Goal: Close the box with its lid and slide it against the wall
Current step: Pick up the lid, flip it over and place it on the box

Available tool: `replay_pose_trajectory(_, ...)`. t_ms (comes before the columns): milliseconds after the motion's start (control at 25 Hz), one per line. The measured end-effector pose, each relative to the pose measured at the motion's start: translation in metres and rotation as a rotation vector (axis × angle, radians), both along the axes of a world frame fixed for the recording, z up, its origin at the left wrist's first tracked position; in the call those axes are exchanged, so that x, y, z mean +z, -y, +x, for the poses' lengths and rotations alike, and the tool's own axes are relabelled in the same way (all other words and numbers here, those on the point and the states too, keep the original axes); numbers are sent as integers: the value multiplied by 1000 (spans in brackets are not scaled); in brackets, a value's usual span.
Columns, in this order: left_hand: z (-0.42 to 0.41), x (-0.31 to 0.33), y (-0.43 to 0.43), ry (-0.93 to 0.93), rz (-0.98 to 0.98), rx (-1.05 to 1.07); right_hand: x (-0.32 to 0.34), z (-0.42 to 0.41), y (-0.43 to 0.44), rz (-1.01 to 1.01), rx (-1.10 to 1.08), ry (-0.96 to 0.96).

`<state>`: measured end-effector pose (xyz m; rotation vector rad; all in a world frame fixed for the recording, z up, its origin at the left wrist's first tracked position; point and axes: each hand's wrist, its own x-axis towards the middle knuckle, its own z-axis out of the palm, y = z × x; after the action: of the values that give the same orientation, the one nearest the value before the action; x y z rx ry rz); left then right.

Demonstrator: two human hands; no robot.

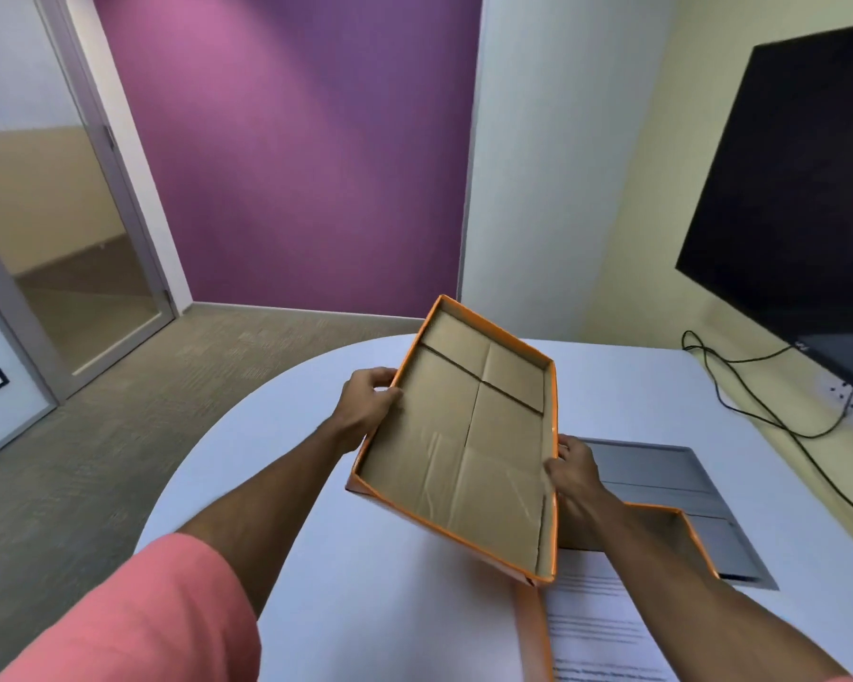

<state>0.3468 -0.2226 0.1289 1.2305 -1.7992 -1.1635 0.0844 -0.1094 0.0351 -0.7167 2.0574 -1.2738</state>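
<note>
one lid (464,445), one box (661,529), two hands (370,401)

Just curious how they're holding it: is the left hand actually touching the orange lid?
Touching. The head view shows the left hand clasping the long edge of the lid, thumb resting on its brown inside.

Purple wall (286,155), carpeted floor (119,425), glass door (70,238), perhaps a television (798,189).

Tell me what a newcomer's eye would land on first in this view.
First, the orange-edged lid, held tilted above the white table with its brown inside facing the camera, the left hand and right hand gripping its long sides. Next, the purple wall behind and the black screen at right.
</note>
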Motion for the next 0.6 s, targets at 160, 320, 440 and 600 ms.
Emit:
replay_pose_trajectory(160, -65, 45, -56, -70, -47, -17, 41, -35, -39, 101, -64, -233)
replay_pose_trajectory(320, -129, 59, -112, -78, -99, 36, 104, -46, -51, -157, -12, -190)
replay_pose_trajectory(440, -168, 58, -150, -88, -118, 94, 150, -46, -58, -286, 130, -83)
replay_pose_trajectory(600, -195, 57, -181, -74, -160, 128, 177, -45, -70, -247, 246, 0)
